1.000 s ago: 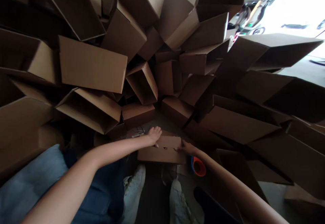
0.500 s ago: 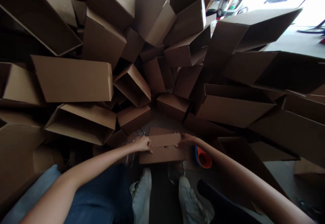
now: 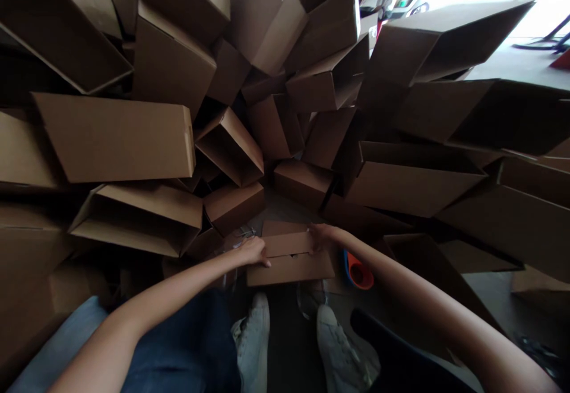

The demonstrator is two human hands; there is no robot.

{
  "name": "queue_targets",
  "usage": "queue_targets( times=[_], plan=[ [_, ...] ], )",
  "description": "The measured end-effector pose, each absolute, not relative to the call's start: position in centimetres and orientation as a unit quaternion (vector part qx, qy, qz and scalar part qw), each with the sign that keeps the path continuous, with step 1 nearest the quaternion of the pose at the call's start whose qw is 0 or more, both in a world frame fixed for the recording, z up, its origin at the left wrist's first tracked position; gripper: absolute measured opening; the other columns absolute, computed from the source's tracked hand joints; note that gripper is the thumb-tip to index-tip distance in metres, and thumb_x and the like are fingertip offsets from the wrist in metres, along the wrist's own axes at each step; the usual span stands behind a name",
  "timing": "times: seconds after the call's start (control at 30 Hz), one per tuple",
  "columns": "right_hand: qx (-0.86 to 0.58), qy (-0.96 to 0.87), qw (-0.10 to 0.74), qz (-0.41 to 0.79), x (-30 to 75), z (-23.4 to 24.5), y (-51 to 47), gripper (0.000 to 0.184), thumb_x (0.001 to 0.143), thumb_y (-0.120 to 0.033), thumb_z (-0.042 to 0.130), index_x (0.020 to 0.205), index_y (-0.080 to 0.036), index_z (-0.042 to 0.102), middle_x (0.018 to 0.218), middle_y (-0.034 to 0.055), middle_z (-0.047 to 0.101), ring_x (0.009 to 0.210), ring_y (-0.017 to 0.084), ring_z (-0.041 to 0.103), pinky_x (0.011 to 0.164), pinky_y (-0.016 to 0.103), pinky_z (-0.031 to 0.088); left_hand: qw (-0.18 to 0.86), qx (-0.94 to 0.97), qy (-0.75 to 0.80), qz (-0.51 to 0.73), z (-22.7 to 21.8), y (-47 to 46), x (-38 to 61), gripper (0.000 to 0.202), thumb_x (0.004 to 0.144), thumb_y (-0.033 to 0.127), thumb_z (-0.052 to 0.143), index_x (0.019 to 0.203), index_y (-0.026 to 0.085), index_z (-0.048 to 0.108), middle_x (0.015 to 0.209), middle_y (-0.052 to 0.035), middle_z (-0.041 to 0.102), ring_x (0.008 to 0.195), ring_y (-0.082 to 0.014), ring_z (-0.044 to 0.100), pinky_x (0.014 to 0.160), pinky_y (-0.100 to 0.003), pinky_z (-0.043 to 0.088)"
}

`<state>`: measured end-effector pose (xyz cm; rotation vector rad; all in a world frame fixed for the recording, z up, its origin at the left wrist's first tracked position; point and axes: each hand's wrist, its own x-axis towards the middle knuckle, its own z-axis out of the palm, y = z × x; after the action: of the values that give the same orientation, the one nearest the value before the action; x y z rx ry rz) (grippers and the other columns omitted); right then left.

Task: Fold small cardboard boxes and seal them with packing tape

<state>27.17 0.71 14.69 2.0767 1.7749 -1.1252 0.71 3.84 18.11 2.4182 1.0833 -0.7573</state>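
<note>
Both hands are on the small box (image 3: 291,268), one per end. L hand (image 3: 255,252) is mostly closed, fingers curled at the box's L edge w/ thumb over the near side; R hand (image 3: 323,237) is part-closed, fingers bent around the far R corner, though dim light & blur hide exact finger contact. Both look to be grasping it, prob. gripped at opposite ends so it stays level & the upper panel (image 3: 287,243) lines up w/ the lower one; a small dark notch shows midway along the seam btwn them.

Box is low at the person's feet, over the floor (image 3: 285,208), just beyond the L shoe (image 3: 253,345) & R shoe (image 3: 341,351), prob. to keep it in easy reach of both arms. A cardboard piece (image 3: 285,227) pokes out past its far edge. Orange ring (image 3: 360,273) w/ a blue part sits just off the box's R end, maybe for quick reach. Thin shiny bits (image 3: 244,234) lie by the L hand, too unclear to ID.

Further out, a pile of cartons rings the spot: open carton (image 3: 140,218) to L, another open carton (image 3: 414,179) to R, more behind, tilted at all angles.
</note>
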Motion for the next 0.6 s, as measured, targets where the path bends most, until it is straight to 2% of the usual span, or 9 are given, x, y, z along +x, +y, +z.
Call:
queue_targets(
  times=[0.13, 0.2, 0.37, 0.6],
  plan=[
    [0.657, 0.626, 0.172, -0.384, 26.4, 15.2, 1.9, 0.085, 0.043, -0.032, 0.093, 0.123, -0.021, 0.066, 0.128, 0.0134, 0.066, 0.121, 0.037, 0.059, 0.098, 0.043, 0.049, 0.19, 0.865, 0.357, -0.298, 18.3, 4.2, 1.0, 0.041, 0.076, 0.055, 0.073, 0.081, 0.014, 0.07, 0.099, -0.0159, 0.073, 0.103, -0.0328, 0.068, 0.083, -0.033, 0.05],
    [0.642, 0.637, 0.187, -0.384, 26.2, 15.5, 2.2, 0.087, 0.045, -0.037, 0.093, 0.126, -0.02, 0.065, 0.131, 0.0144, 0.064, 0.123, 0.037, 0.057, 0.101, 0.043, 0.048, 0.195, 0.867, 0.342, -0.306, 18.3, 4.3, 1.0, 0.042, 0.078, 0.055, 0.072, 0.084, 0.014, 0.071, 0.1, -0.0157, 0.073, 0.103, -0.032, 0.068, 0.083, -0.033, 0.049],
    [0.618, 0.649, 0.203, -0.394, 26.2, 16.2, 2.2, 0.095, 0.046, -0.046, 0.091, 0.132, -0.018, 0.061, 0.133, 0.0159, 0.062, 0.122, 0.037, 0.059, 0.097, 0.039, 0.05, 0.202, 0.868, 0.323, -0.317, 18.1, 4.6, 0.9, 0.043, 0.08, 0.056, 0.069, 0.09, 0.014, 0.072, 0.1, -0.0138, 0.074, 0.102, -0.0303, 0.067, 0.081, -0.031, 0.049],
    [0.611, 0.656, 0.211, -0.389, 26.0, 16.0, 2.3, 0.1, 0.045, -0.047, 0.091, 0.136, -0.019, 0.058, 0.14, 0.0164, 0.057, 0.126, 0.037, 0.055, 0.1, 0.041, 0.048, 0.215, 0.862, 0.322, -0.327, 18.5, 5.2, 1.0, 0.048, 0.091, 0.055, 0.054, 0.091, 0.01, 0.072, 0.103, -0.0181, 0.073, 0.1, -0.0304, 0.069, 0.077, -0.03, 0.05]
  ],
)
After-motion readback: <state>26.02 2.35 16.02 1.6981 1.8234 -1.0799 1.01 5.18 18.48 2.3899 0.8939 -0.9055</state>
